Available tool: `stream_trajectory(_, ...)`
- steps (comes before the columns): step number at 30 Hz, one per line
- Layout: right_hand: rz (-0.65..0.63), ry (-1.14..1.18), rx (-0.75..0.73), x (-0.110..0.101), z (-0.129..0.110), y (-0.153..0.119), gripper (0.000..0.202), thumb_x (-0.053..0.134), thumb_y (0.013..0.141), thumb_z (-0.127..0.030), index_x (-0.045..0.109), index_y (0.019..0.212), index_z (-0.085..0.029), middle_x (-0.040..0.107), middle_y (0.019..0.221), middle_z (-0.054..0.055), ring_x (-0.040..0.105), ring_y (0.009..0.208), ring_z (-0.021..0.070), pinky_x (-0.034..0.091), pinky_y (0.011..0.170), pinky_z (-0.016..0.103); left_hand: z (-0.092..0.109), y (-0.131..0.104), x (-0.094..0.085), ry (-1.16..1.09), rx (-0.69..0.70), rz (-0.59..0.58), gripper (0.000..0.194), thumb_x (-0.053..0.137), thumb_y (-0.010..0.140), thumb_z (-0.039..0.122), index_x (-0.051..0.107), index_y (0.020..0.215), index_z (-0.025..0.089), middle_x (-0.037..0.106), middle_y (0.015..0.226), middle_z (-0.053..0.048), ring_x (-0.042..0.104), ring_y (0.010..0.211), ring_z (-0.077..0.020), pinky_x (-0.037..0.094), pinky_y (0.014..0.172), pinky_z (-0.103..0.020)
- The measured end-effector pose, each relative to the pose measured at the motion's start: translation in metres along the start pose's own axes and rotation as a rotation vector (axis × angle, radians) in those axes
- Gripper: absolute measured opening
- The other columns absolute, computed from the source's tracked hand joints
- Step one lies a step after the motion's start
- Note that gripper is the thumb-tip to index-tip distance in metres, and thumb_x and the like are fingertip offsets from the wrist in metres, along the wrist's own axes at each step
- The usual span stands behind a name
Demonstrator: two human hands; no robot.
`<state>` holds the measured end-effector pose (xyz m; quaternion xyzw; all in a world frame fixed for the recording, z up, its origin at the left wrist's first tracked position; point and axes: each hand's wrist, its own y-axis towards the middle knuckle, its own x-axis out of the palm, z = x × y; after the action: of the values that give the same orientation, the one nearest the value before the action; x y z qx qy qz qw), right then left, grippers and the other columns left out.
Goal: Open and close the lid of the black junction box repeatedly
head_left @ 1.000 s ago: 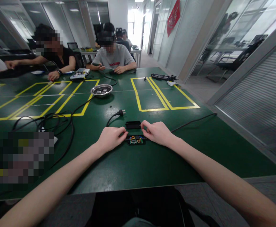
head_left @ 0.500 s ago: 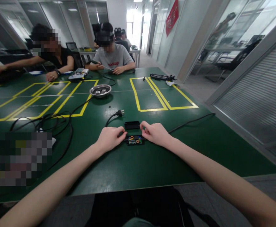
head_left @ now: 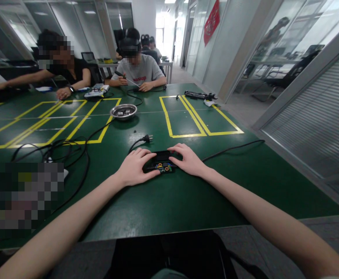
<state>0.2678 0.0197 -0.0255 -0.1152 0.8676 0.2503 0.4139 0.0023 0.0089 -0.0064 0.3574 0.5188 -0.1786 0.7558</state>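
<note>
A black case half (head_left: 164,169) with a circuit board and copper-coloured coils lies open on the green table. Just behind it is a second black case half (head_left: 161,155), shown hollow side up. My left hand (head_left: 137,166) is at their left side, thumb by the circuit half and fingertips at the rear half, with a gap between thumb and fingers. Across from it, my right hand (head_left: 187,159) has fingertips at the rear half's right end and its thumb near the circuit half, fingers apart. A black plug (head_left: 146,138) lies behind my left hand.
A steel bowl (head_left: 123,112) with metal parts stands farther back. Coiled black cables (head_left: 61,145) lie left; another cable (head_left: 236,147) runs right. Two people sit across the green table (head_left: 216,201), one holding a tool. A black folded item (head_left: 200,95) lies at the far edge.
Both hands have opened from pinched fingers and spread around the two case halves. The circuit half has moved slightly back, closer to the other half.
</note>
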Motion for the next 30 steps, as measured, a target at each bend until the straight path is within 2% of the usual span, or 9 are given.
stream_trajectory(3, 0.008, 0.161, 0.040, -0.002, 0.001, 0.000, 0.030, 0.067, 0.086, -0.020, 0.066, 0.117, -0.020, 0.069, 0.102, 0.005, 0.063, 0.094, 0.0215, 0.051, 0.088, 0.039, 0.000, -0.001, 0.000, 0.000, 0.051, -0.014, 0.063, 0.076, 0.080, 0.065, 0.072, 0.126, 0.021, 0.068, 0.127, -0.015, 0.065, 0.114, -0.0348, 0.054, 0.100, -0.054)
stream_trajectory(6, 0.005, 0.319, 0.065, -0.004, 0.000, -0.001, 0.031, 0.069, 0.083, -0.020, 0.065, 0.114, -0.019, 0.070, 0.099, 0.004, 0.065, 0.090, 0.0190, 0.053, 0.083, 0.036, 0.001, -0.002, 0.002, -0.036, 0.044, 0.017, 0.049, 0.078, 0.083, 0.055, 0.075, 0.117, 0.020, 0.071, 0.124, -0.015, 0.067, 0.112, -0.0332, 0.057, 0.098, -0.051)
stream_trajectory(10, -0.017, 0.499, 0.109, -0.005, -0.003, -0.001, 0.029, 0.068, 0.082, -0.024, 0.069, 0.110, -0.018, 0.070, 0.097, 0.004, 0.066, 0.083, 0.0171, 0.057, 0.076, 0.033, 0.003, -0.004, 0.004, -0.159, 0.018, 0.056, 0.042, 0.082, 0.082, 0.046, 0.073, 0.115, 0.021, 0.070, 0.125, -0.013, 0.070, 0.113, -0.0304, 0.059, 0.099, -0.046)
stream_trajectory(15, 0.038, 0.574, 0.172, -0.003, -0.005, -0.001, 0.024, 0.069, 0.081, -0.026, 0.075, 0.103, -0.018, 0.073, 0.103, 0.006, 0.069, 0.081, 0.0163, 0.061, 0.076, 0.034, 0.004, -0.005, 0.004, -0.293, -0.038, 0.058, 0.044, 0.086, 0.078, 0.039, 0.071, 0.116, 0.022, 0.068, 0.129, -0.011, 0.071, 0.116, -0.0284, 0.059, 0.102, -0.043)
stream_trajectory(19, 0.040, 0.615, 0.147, -0.003, -0.005, -0.002, 0.023, 0.070, 0.082, -0.026, 0.075, 0.103, -0.019, 0.072, 0.107, 0.006, 0.071, 0.081, 0.0154, 0.063, 0.080, 0.035, 0.003, -0.005, 0.005, -0.294, -0.038, 0.056, 0.039, 0.086, 0.078, 0.041, 0.073, 0.110, 0.021, 0.071, 0.126, -0.012, 0.071, 0.116, -0.0289, 0.059, 0.102, -0.045)
stream_trajectory(26, 0.032, 0.639, 0.162, -0.004, -0.008, -0.003, 0.023, 0.071, 0.081, -0.028, 0.075, 0.102, -0.020, 0.072, 0.107, 0.006, 0.070, 0.085, 0.0167, 0.063, 0.081, 0.036, 0.004, -0.004, 0.003, -0.321, -0.046, 0.079, 0.036, 0.087, 0.077, 0.041, 0.066, 0.096, 0.019, 0.070, 0.122, -0.011, 0.071, 0.107, -0.0261, 0.060, 0.093, -0.040)
stream_trajectory(30, 0.035, 0.654, 0.167, -0.005, -0.009, -0.003, 0.024, 0.072, 0.081, -0.029, 0.074, 0.103, -0.020, 0.073, 0.108, 0.006, 0.069, 0.087, 0.0172, 0.063, 0.081, 0.036, 0.006, -0.004, 0.000, -0.355, -0.104, 0.084, 0.044, 0.089, 0.073, 0.041, 0.060, 0.098, 0.019, 0.071, 0.112, -0.007, 0.069, 0.090, -0.0210, 0.060, 0.080, -0.036)
